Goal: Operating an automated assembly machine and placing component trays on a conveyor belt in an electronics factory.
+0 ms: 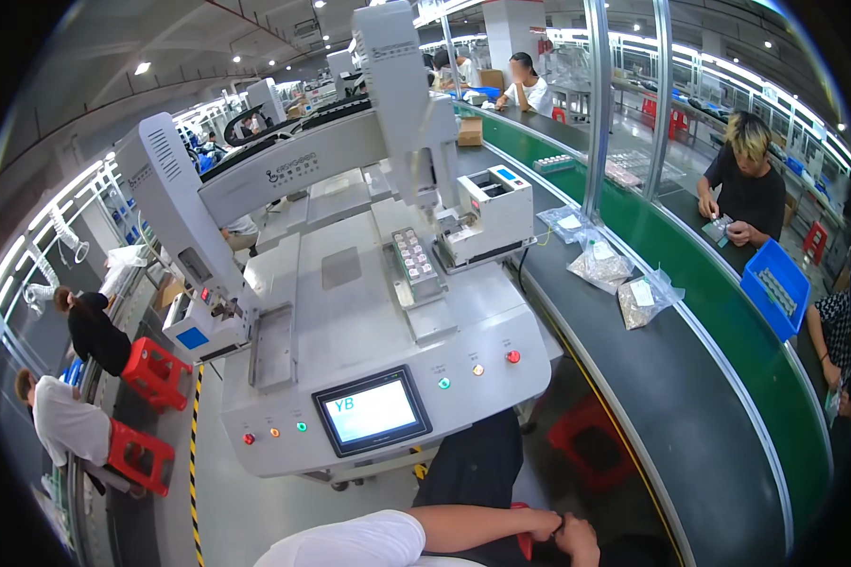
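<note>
My left hand (541, 524) and my right hand (578, 539) are close together at the lower edge, over my lap. Both have curled fingers. A small dark patch shows between them, and whatever they may hold is too small to make out. A bit of red (524, 541) shows beside my left forearm. Ahead of me stands a grey-white gantry machine (336, 274), apart from both hands. On its bed, a metal fixture (414, 269) carries several small pale pieces in rows, near the upright tool head (425, 170).
A touch screen (371, 409) and coloured buttons (513, 356) line the machine's front. Box-shaped feeders (492, 217) flank its bed. Plastic bags of small parts (643, 298) lie beside the green conveyor (719, 350). A co-worker (747, 180) handles parts near a blue bin (777, 288). Red stools (142, 458) stand left.
</note>
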`<action>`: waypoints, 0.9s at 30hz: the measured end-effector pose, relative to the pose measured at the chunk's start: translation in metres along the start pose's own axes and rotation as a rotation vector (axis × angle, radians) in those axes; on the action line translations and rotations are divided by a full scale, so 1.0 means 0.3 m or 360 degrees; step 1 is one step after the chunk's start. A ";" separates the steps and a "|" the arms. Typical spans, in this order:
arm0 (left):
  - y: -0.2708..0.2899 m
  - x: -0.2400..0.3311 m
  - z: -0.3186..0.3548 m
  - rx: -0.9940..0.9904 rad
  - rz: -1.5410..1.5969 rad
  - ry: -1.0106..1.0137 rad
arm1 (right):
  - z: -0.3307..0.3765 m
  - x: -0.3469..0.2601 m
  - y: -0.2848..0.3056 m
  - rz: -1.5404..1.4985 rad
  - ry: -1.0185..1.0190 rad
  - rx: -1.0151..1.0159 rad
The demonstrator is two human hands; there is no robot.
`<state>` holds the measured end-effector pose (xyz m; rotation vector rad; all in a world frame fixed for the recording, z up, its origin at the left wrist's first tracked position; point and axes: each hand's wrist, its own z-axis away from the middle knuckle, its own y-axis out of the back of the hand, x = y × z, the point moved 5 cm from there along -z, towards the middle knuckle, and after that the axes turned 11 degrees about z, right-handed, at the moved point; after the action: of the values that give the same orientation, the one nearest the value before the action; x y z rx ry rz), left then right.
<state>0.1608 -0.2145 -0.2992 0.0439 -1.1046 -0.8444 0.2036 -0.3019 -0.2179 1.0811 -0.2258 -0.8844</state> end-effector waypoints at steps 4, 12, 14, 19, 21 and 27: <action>0.016 -0.002 0.017 0.0009 -0.0057 -0.0016 | -0.008 -0.013 0.012 0.0068 -0.0023 -0.0004; 0.028 0.034 0.028 -0.0072 -0.0071 0.0046 | -0.002 0.015 0.008 0.0079 -0.0094 -0.0005; 0.024 0.028 0.022 -0.0095 -0.0067 0.0081 | 0.002 0.015 0.011 0.0068 -0.0083 -0.0009; -0.004 -0.012 -0.002 -0.0088 -0.0064 0.0066 | 0.007 -0.002 0.025 0.0088 -0.0064 -0.0021; -0.003 -0.016 -0.005 -0.0099 -0.0071 0.0087 | 0.004 0.000 0.023 0.0096 -0.0072 -0.0028; 0.023 0.010 0.018 -0.0090 -0.0065 0.0065 | -0.001 -0.002 0.026 0.0107 -0.0077 -0.0024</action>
<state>0.1612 -0.2096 -0.2914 0.0365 -1.0437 -0.9071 0.2073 -0.2998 -0.2114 1.0330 -0.2934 -0.8513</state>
